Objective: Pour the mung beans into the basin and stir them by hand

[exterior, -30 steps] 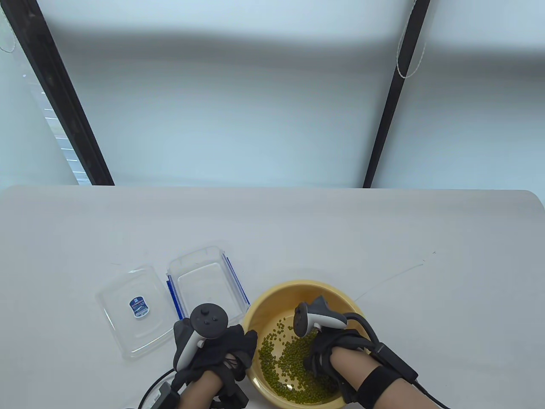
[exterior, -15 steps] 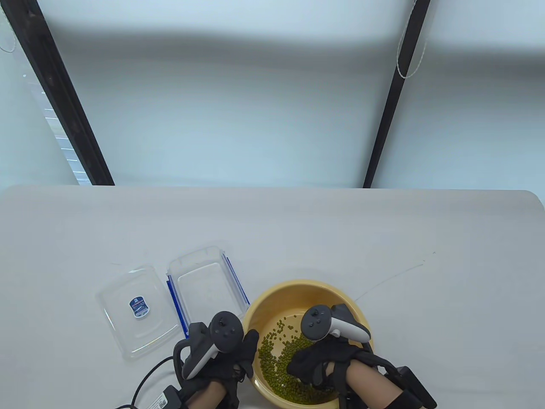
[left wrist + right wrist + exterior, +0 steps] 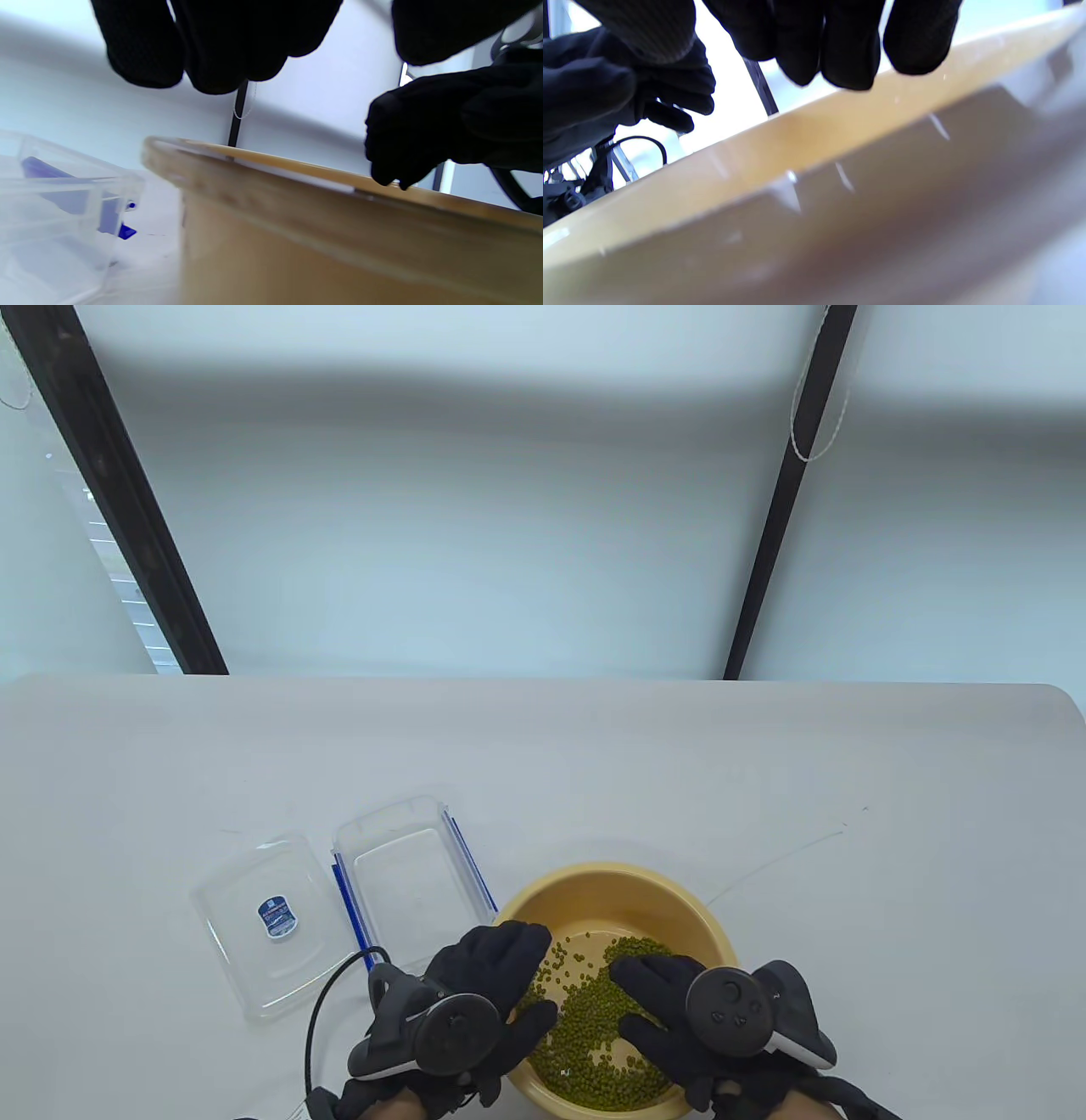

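The yellow basin (image 3: pixel 612 872) stands at the table's near edge with green mung beans (image 3: pixel 585 1027) spread over its bottom. My right hand (image 3: pixel 638 999) lies palm down over the beans on the basin's right side, fingers stretched and spread. In the right wrist view its fingertips (image 3: pixel 840 46) hang just above the basin rim (image 3: pixel 797 135). My left hand (image 3: pixel 519 977) reaches over the left rim with straight fingers and its thumb inside the basin. Its fingertips (image 3: pixel 220 51) hover above the rim (image 3: pixel 271 165) and hold nothing.
An empty clear container (image 3: pixel 407 882) with blue clasps sits just left of the basin. Its clear lid (image 3: pixel 271 925), with a sticker, lies further left. A black cable (image 3: pixel 316 1027) loops beside my left wrist. The far half of the table is bare.
Both hands turned palm down and slid forward. The right hand uncurled from the bean pile and now lies flat. The left hand moved from outside the rim to over it. The beans spread towards the far side.
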